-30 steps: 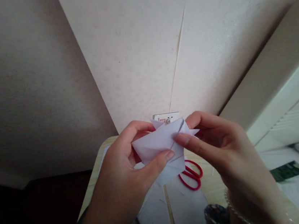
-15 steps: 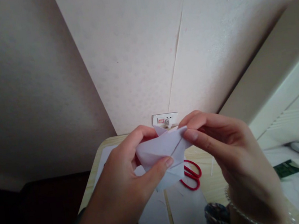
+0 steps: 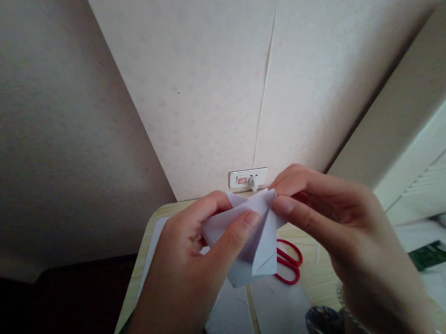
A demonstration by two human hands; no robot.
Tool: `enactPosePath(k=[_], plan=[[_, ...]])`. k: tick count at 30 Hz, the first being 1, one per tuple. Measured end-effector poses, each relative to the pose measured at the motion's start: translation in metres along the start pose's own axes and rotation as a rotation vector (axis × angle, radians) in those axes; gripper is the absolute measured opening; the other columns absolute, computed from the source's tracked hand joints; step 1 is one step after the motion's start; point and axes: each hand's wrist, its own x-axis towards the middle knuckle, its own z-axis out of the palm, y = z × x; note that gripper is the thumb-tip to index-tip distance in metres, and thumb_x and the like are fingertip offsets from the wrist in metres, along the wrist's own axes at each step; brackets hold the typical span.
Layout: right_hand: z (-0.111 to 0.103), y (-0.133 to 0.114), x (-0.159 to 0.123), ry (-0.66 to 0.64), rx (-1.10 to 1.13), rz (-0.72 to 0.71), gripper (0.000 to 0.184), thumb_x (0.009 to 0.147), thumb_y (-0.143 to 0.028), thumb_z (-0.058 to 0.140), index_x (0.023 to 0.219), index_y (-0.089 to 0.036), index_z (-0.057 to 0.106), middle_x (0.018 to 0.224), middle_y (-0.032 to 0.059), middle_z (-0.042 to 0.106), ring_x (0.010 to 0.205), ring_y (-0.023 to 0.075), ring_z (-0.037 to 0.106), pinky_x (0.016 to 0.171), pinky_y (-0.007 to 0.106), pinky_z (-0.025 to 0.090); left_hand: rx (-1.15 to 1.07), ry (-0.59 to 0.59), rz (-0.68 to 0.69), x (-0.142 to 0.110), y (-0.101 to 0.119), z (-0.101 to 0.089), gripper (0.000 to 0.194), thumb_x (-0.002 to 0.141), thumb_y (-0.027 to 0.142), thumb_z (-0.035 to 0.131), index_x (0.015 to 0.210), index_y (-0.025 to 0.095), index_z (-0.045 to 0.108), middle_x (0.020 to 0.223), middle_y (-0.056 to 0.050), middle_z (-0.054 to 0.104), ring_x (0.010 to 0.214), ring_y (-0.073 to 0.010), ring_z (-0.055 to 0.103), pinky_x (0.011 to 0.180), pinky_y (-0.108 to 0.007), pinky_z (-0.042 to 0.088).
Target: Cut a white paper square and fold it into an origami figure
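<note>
Between my two hands is a folded piece of white paper (image 3: 265, 237), held up over the table, with several creases and pointed flaps. My left hand (image 3: 201, 251) grips its left side, thumb pressed on the front face and fingers behind. With thumb and forefinger, my right hand (image 3: 327, 219) pinches the upper right corner. A flap at the lower right of the paper stands out from the rest. Red-handled scissors (image 3: 290, 259) lie on the table just behind the paper; their blades are hidden.
White paper sheets (image 3: 279, 312) lie on the pale wooden table (image 3: 305, 238), one more sheet (image 3: 152, 251) at its left. A wall socket (image 3: 243, 178) with a plug sits above the back edge. To the right, a green packet (image 3: 433, 255) rests on white cloth.
My left thumb has moved up the paper's front. The flap on the right now stands out and hangs down, where the front looked flatter before. My right hand still pinches the corner.
</note>
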Motion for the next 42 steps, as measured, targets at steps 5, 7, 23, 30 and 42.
enactPosePath(k=[5, 7, 23, 30, 42], plan=[[-0.002, 0.000, 0.001, -0.036, 0.049, 0.026, 0.016, 0.088, -0.027, 0.070, 0.073, -0.020, 0.071, 0.075, -0.0019, 0.067, 0.074, 0.0123, 0.061, 0.070, 0.026, 0.046, 0.057, 0.003, 0.029, 0.001, -0.002, -0.003, 0.028, 0.079, 0.041, 0.068, 0.059, 0.023, 0.063, 0.052, 0.005, 0.056, 0.049, -0.0112, 0.049, 0.045, -0.021, 0.035], [-0.002, -0.001, 0.001, -0.030, 0.023, 0.044, 0.015, 0.086, -0.026, 0.072, 0.072, -0.020, 0.071, 0.073, -0.0024, 0.066, 0.074, 0.0121, 0.061, 0.071, 0.026, 0.046, 0.077, -0.004, 0.064, 0.003, -0.003, -0.004, 0.024, 0.079, 0.040, 0.069, 0.062, 0.023, 0.067, 0.060, 0.004, 0.066, 0.056, -0.0135, 0.058, 0.050, -0.022, 0.042], [-0.003, -0.007, 0.002, -0.167, -0.121, 0.011, 0.021, 0.087, -0.030, 0.072, 0.070, -0.019, 0.070, 0.072, 0.0000, 0.068, 0.072, 0.0132, 0.063, 0.069, 0.027, 0.047, 0.021, -0.051, 0.179, 0.006, -0.001, -0.009, 0.012, 0.080, 0.021, 0.071, 0.068, 0.026, 0.071, 0.061, 0.009, 0.068, 0.057, -0.0082, 0.064, 0.052, -0.014, 0.047], [-0.005, -0.007, 0.004, -0.192, -0.123, 0.034, 0.020, 0.088, -0.031, 0.070, 0.072, -0.019, 0.068, 0.072, -0.0011, 0.065, 0.073, 0.0121, 0.061, 0.068, 0.025, 0.047, 0.001, -0.009, 0.194, 0.003, -0.001, -0.007, 0.016, 0.078, 0.019, 0.069, 0.063, 0.026, 0.070, 0.053, 0.009, 0.063, 0.048, -0.0083, 0.054, 0.048, -0.017, 0.043], [-0.005, -0.008, 0.000, -0.184, -0.137, 0.063, 0.014, 0.087, -0.028, 0.070, 0.077, -0.021, 0.065, 0.078, -0.0013, 0.065, 0.078, 0.0134, 0.062, 0.066, 0.025, 0.046, 0.095, -0.017, 0.239, 0.001, 0.000, -0.009, 0.016, 0.079, 0.022, 0.069, 0.065, 0.028, 0.073, 0.060, 0.009, 0.070, 0.056, -0.0106, 0.062, 0.057, -0.018, 0.047]])
